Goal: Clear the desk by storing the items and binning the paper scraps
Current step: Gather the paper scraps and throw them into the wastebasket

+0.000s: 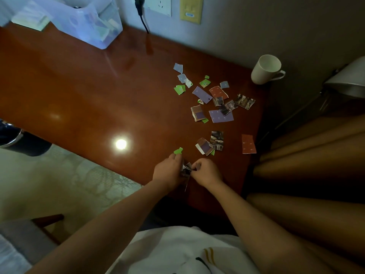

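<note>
Several torn paper scraps lie scattered on the right part of the brown wooden desk: purple pieces, green bits, a red piece and photo fragments. My left hand and my right hand meet at the desk's near edge. Both pinch a small bunch of scraps between them. A green scrap lies just beyond my left hand.
A white mug stands at the desk's far right corner. A clear plastic organiser with papers sits at the back left. A black cable hangs from a wall socket. A lamp shade and curtain are on the right.
</note>
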